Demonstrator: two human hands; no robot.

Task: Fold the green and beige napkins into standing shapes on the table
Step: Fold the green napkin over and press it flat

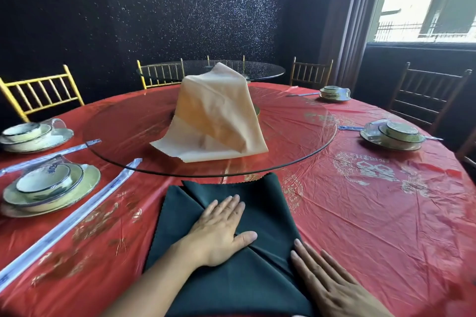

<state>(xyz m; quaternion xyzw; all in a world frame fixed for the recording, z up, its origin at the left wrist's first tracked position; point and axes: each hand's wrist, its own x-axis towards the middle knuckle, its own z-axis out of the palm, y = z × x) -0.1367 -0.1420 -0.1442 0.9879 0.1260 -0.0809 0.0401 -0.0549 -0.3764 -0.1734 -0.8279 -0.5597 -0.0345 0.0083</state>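
While the dark green cloth napkin point(262, 203) lies part-folded at the near edge of the round red-covered table point(373, 213): we judge the step in hand is pressing its diagonal folds flat.
Doing it well: we should keep weight on the overlapping flaps and smooth outward from the crease by the thumb. We should also line up the edges before lifting anything, or the shape will likely not stand.
Left hand point(216, 229): palm down on the napkin's middle, fingers straight and together, pointing toward the far edge, thumb spread rightward; it grips nothing.
Right hand point(332, 283): palm down at the napkin's right edge, fingers straight and slightly spread, inner fingertips on the cloth, the rest on the table; nothing held.
Beige cloth napkin point(219, 116): rises in a loose peak on the round glass turntable point(296, 131) at the table's centre, well apart from both hands.
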